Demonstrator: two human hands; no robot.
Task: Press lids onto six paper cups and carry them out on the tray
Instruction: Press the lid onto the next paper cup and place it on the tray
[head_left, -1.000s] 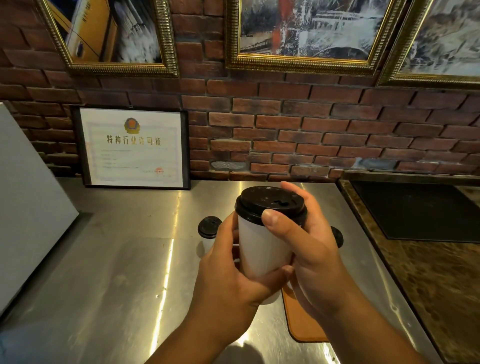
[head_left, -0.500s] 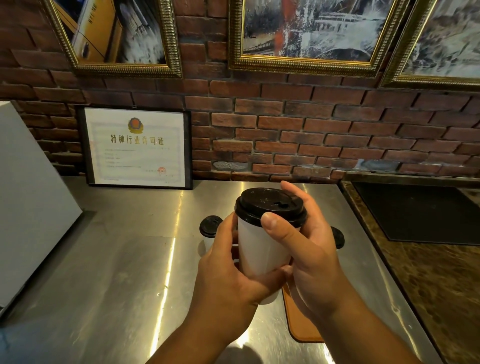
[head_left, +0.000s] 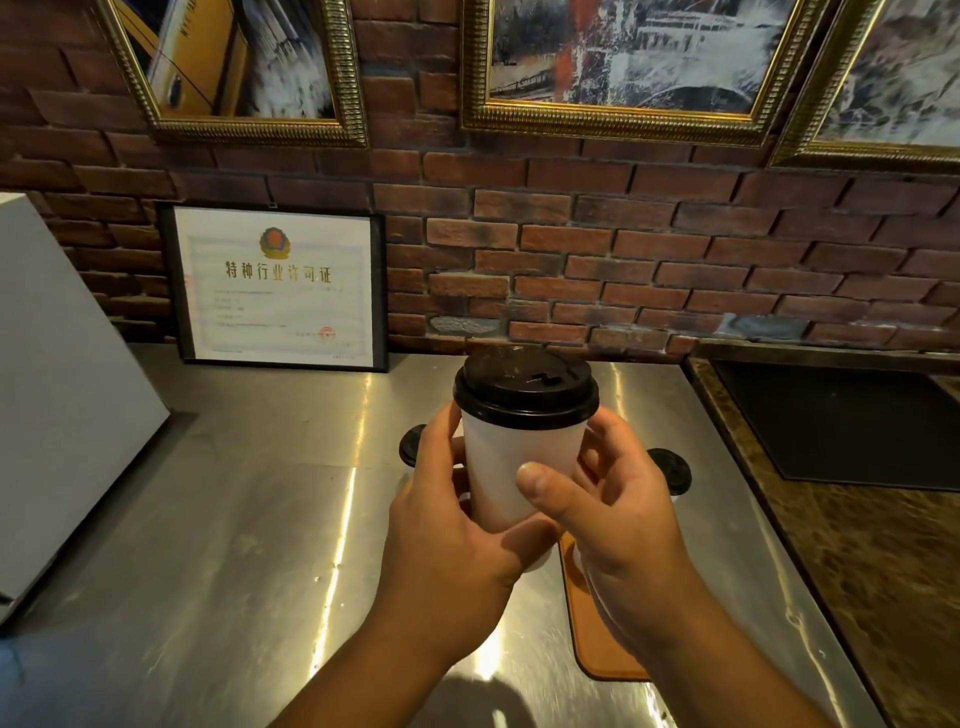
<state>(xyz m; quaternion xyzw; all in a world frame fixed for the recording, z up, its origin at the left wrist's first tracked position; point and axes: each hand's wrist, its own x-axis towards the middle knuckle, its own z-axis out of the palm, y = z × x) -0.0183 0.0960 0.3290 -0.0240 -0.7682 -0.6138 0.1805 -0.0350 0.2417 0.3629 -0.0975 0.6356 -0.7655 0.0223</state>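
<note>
Head view: a white paper cup (head_left: 519, 467) with a black lid (head_left: 524, 387) seated on its rim is held upright above the steel counter (head_left: 234, 519), near the middle of the scene. The left hand (head_left: 452, 551) wraps its lower left side, fingers curled round it and thumb lying up the wall. The right hand (head_left: 623, 540) grips the right side, thumb laid across the near face, fingers curled behind. Under the hands lies an orange-brown tray (head_left: 602, 654), mostly hidden. Behind them show two more black-lidded cups, one at left (head_left: 413, 446) and one at right (head_left: 672, 470). A framed certificate (head_left: 280, 286) leans on the far brick wall (head_left: 623, 249).
</note>
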